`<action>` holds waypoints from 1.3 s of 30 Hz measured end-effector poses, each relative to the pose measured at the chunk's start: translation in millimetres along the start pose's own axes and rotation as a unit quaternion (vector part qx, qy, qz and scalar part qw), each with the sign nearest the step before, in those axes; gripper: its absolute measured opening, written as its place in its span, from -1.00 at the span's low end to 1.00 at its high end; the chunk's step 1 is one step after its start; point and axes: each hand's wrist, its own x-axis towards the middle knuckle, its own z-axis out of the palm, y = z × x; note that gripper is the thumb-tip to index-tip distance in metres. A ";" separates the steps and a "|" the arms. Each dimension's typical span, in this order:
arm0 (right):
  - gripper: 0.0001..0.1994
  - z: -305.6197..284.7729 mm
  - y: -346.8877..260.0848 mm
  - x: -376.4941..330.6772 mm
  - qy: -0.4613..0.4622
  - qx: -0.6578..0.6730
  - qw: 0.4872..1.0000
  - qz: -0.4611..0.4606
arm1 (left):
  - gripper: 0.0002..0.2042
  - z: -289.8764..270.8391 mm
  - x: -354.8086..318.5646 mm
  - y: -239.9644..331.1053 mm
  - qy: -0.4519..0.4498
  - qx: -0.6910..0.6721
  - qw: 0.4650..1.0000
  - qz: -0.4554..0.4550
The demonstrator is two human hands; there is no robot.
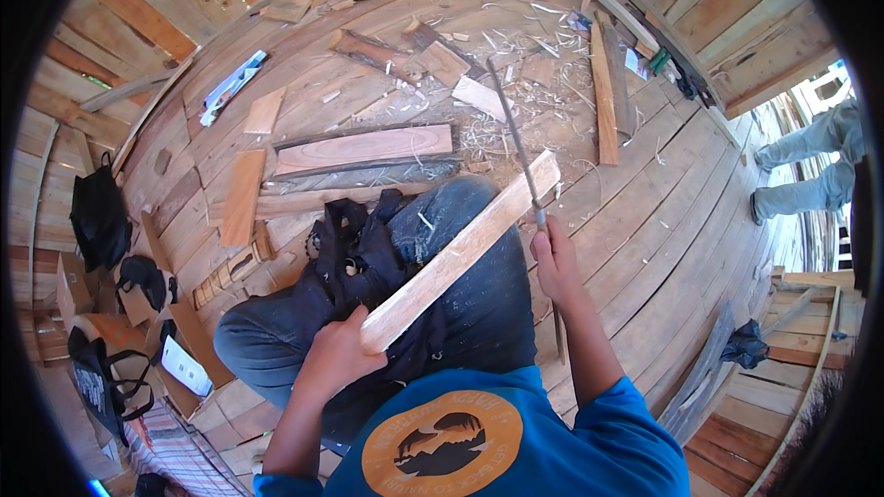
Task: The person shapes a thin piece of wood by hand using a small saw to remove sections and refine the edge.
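Pale, bare wood catches our eye first in the head view: a narrow board (460, 253) slants across the lap of dark blue trousers (502, 313), its far end rising to the right. We see the left hand (341, 354) closed around its near end. The right hand (555, 262) is wrapped tightly about a long, thin tool (512, 124), whose dark shaft crosses the board near its far end; whether the two touch there we cannot tell.

We judge the board stiff and fairly light, dry enough to grip well, though its rough edges may splinter. We would take hold of it by the near end, fingers well away from the tool.

As for writing, we find curved lettering around the orange round print (442, 442) on the blue shirt (571, 446), pale marks on a black bag (97, 387) at the left, and a white printed sheet (184, 366) beside it. The blue-and-white packet (232, 85) on the plank floor (663, 239) is too small for us to read.
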 end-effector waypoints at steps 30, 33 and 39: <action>-0.44 -26.4 27.4 21.6 -0.120 -0.384 0.911 -0.091 | -0.46 10.3 9.0 -5.4 0.038 -0.018 0.999 -0.030; -0.44 -54.0 36.5 34.2 -0.052 -0.398 0.916 -0.027 | -0.46 10.8 11.5 -3.2 0.042 -0.019 0.999 -0.016; -0.44 -15.1 10.3 10.9 -0.159 -0.372 0.908 -0.110 | -0.46 8.9 9.6 -4.4 0.043 -0.008 0.998 -0.035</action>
